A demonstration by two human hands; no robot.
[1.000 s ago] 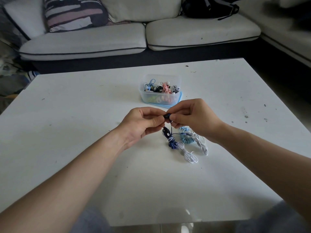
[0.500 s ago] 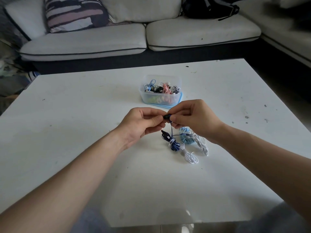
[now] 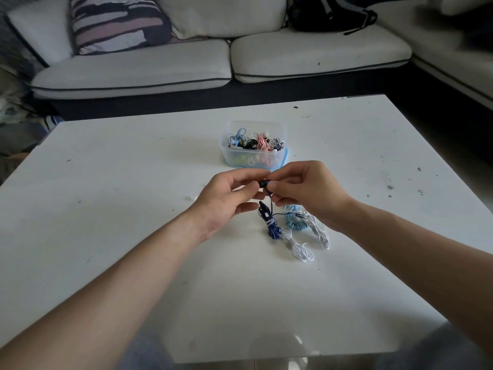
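Above white table (image 3: pixel 133 236) | left hand (image 3: pixel 226 201), right hand (image 3: pixel 306 193): grips pinching round dark earbud (image 3: pixel 264 184) | thin cord (image 3: pixel 271 206) dangling

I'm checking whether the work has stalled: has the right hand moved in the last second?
No. The right hand keeps pinching the dark blue earbud just in front of the clear box, as before.

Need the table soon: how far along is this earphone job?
Looks done: white bundles and a light blue bundle on the table. In hand: left hand and right hand pinch the earbud of a dark blue set. Probably left: the earphones in the tub.
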